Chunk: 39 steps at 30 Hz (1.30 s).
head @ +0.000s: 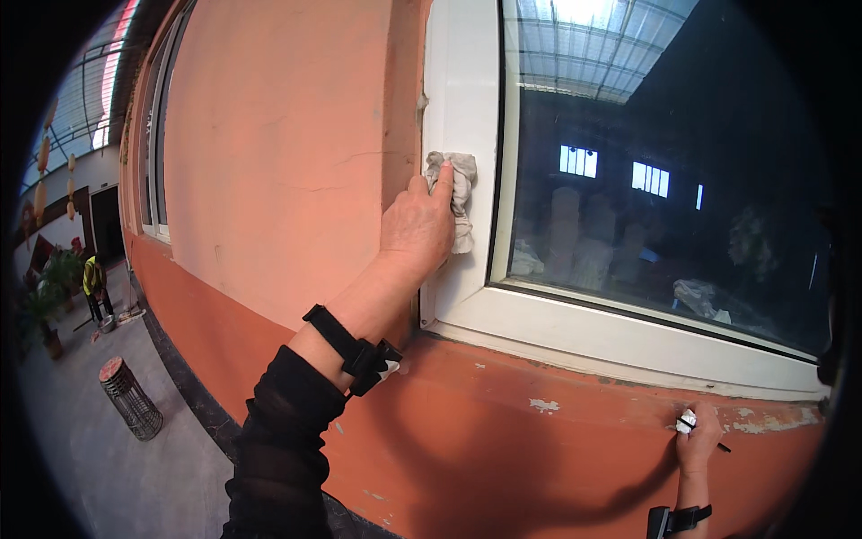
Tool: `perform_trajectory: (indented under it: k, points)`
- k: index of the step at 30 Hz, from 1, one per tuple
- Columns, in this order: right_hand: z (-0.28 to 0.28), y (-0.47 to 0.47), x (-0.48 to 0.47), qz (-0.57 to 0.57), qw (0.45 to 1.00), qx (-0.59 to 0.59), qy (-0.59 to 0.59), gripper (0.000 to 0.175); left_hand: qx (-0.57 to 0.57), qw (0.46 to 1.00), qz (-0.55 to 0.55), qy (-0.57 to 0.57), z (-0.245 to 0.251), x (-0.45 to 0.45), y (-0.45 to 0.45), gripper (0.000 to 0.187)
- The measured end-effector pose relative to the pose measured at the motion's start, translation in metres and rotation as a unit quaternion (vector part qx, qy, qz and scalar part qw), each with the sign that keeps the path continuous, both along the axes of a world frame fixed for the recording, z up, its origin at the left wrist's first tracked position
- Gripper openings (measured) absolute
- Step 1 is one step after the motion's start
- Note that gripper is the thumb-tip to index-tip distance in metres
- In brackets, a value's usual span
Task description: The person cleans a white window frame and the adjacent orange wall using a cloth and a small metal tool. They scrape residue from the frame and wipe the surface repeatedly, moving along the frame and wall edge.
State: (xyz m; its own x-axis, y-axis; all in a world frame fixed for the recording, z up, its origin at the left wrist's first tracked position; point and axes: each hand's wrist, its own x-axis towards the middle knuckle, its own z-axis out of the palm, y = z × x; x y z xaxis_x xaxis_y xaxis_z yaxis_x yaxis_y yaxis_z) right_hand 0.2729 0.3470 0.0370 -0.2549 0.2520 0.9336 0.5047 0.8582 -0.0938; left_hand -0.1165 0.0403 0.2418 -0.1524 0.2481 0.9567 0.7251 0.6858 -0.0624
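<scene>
My left hand (419, 222) presses a crumpled, greyish-white cloth (463, 192) flat against the left upright of a white window frame (465, 81). The index finger lies stretched over the cloth. At the lower right, my right hand (700, 434) is closed around a small white crumpled item (686, 422) and a thin black object (724, 447) whose end sticks out past the hand; what they are cannot be told. That hand is by the orange sill under the window. Dark glass (640, 222) fills the frame and shows reflections.
Peeling paint marks the orange sill (544, 405). A pink-orange wall (283, 135) runs to the left towards another window (156, 135). On the grey floor stand a wire-sided stool (131, 399) and potted plants (54, 283). A person in a yellow vest (94, 276) stands farther off near a metal basin (106, 324).
</scene>
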Motion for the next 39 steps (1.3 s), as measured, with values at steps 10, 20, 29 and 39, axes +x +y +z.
perform_trajectory:
  k: [10,20,29,39]
  points:
    - [0.002,-0.003,-0.002,-0.018,1.0,0.012,-0.001,0.008,0.008,0.995,0.012,-0.101,0.042,-0.009,0.019,0.055]
    - [0.001,0.0,0.001,-0.01,1.0,-0.01,-0.01,0.01,-0.13,0.977,-0.024,-0.167,-0.064,0.012,-0.024,0.057]
    - [0.0,0.001,-0.001,-0.012,1.0,-0.005,-0.004,0.01,0.031,0.992,-0.017,-0.124,0.048,0.006,0.01,0.058]
    - [-0.001,0.002,-0.002,-0.006,1.0,-0.003,-0.002,0.011,-0.047,0.993,-0.002,-0.109,0.023,0.002,0.002,0.067]
